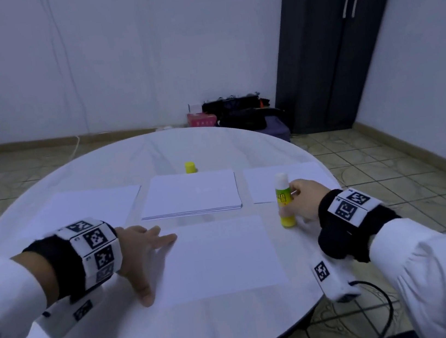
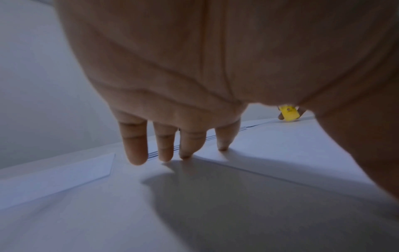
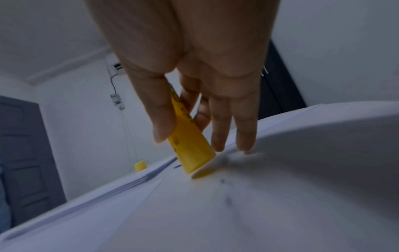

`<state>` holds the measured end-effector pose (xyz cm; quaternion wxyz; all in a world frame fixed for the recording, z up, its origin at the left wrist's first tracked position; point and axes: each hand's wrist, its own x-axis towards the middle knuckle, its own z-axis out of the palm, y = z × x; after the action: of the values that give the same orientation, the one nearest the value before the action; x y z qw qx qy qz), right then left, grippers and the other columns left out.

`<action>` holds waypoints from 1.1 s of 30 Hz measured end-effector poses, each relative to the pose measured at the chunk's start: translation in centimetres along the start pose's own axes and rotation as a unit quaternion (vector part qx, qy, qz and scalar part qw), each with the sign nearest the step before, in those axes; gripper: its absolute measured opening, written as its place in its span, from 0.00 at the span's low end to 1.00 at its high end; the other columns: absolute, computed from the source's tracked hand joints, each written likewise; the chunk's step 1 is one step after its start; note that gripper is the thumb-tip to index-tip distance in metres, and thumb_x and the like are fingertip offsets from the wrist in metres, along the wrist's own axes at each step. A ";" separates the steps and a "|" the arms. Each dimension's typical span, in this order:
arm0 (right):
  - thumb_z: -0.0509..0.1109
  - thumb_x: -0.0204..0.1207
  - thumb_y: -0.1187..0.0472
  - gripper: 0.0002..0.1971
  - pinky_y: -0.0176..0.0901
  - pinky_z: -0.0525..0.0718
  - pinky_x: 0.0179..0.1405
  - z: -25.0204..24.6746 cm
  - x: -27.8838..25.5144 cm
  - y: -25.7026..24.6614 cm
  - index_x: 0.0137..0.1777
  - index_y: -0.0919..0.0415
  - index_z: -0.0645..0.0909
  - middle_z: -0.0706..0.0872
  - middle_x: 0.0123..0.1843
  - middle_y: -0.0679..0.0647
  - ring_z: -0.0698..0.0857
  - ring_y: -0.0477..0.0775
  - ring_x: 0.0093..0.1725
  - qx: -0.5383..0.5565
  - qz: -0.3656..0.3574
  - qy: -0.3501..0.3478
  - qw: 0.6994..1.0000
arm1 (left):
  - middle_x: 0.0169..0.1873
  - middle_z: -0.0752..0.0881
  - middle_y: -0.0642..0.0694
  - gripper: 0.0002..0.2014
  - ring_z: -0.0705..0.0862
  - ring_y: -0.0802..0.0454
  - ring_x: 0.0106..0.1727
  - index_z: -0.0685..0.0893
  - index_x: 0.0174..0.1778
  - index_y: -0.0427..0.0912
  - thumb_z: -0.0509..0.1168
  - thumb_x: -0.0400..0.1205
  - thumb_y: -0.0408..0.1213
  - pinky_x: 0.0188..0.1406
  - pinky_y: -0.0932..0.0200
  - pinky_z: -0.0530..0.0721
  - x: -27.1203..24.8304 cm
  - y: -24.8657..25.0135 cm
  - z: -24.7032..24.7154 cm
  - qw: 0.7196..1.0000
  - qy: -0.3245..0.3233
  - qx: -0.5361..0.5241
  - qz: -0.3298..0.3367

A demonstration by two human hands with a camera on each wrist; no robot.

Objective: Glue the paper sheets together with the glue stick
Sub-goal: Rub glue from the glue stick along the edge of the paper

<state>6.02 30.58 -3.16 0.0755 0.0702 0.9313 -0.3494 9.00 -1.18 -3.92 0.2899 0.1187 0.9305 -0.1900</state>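
Cap (image 1: 190, 167) is already off, sitting well beyond the grip, and the right hand (image 1: 305, 200) pinches the glue stick (image 1: 284, 200) upright, base on the table (image 1: 153, 336). Left hand (image 1: 139, 255) lies flat, fingers spread, just left of the near sheet (image 1: 220, 258). No glue visible on it, so I'd say spreading and pressing sheets together are still left.

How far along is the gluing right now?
Done: the yellow cap is off, standing behind the paper stack. In hand: the right hand grips the glue stick upright on the table, while the left hand rests flat at the near sheet's edge. Left: no glue spread or sheets joined that I can see.
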 end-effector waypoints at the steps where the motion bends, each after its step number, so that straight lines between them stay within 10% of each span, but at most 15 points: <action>1: 0.76 0.69 0.65 0.15 0.45 0.80 0.44 0.1 0.2 -0.1 0.51 0.56 0.75 0.78 0.45 0.50 0.78 0.52 0.39 -0.007 0.013 -0.007 1.000 | 0.84 0.42 0.52 0.63 0.44 0.52 0.85 0.36 0.82 0.63 0.76 0.62 0.65 0.82 0.41 0.54 0.1 -0.1 0.1 1.000 -0.005 -0.013 0.001; 11: 0.81 0.61 0.65 0.21 0.58 0.85 0.58 0.4 -0.2 0.0 0.53 0.59 0.79 0.86 0.50 0.58 0.86 0.62 0.50 -0.043 0.089 0.014 0.995 | 0.84 0.42 0.48 0.81 0.46 0.48 0.85 0.34 0.82 0.57 0.52 0.32 0.90 0.82 0.44 0.53 1.0 -1.3 1.8 0.997 0.032 -0.060 0.040; 18: 0.79 0.62 0.51 0.20 0.42 0.83 0.44 0.5 -2.5 -1.5 0.45 0.64 0.79 0.85 0.38 0.57 0.86 0.57 0.39 -0.207 0.139 -0.025 0.968 | 0.84 0.45 0.59 0.78 0.51 0.53 0.84 0.39 0.82 0.65 0.66 0.34 0.83 0.82 0.48 0.52 -2.4 -3.2 0.3 0.986 0.015 -0.167 0.015; 23: 0.70 0.76 0.48 0.20 0.35 0.69 0.22 3.7 -5.7 -7.8 0.28 0.60 0.73 0.77 0.26 0.53 0.72 0.50 0.21 -0.276 0.031 -0.177 0.944 | 0.82 0.61 0.52 0.48 0.60 0.51 0.82 0.50 0.84 0.58 0.67 0.73 0.66 0.78 0.54 0.57 -1.7 -6.9 0.6 0.974 0.077 -0.206 -0.053; 28: 0.67 0.77 0.46 0.22 0.39 0.69 0.29 10.0 -2.4 -17.2 0.28 0.60 0.70 0.74 0.30 0.54 0.73 0.54 0.32 -0.366 -0.160 -0.164 0.902 | 0.80 0.66 0.49 0.38 0.64 0.50 0.81 0.60 0.83 0.50 0.65 0.79 0.60 0.77 0.57 0.61 -0.3 -13.2 1.2 0.958 0.090 -0.229 -0.144; 33: 0.67 0.74 0.39 0.23 0.46 0.78 0.57 16.0 4.1 -23.7 0.56 0.59 0.84 0.84 0.53 0.54 0.82 0.56 0.54 -0.402 -0.165 -0.150 0.888 | 0.73 0.73 0.49 0.20 0.76 0.55 0.69 0.75 0.71 0.54 0.60 0.85 0.53 0.64 0.63 0.69 1.4 -17.9 2.2 0.966 0.043 -0.195 -0.164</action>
<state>-0.87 2.69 -0.67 0.1768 -0.1741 0.9679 0.0408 3.05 -18.05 -1.28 0.2319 -0.0867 0.9678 -0.0448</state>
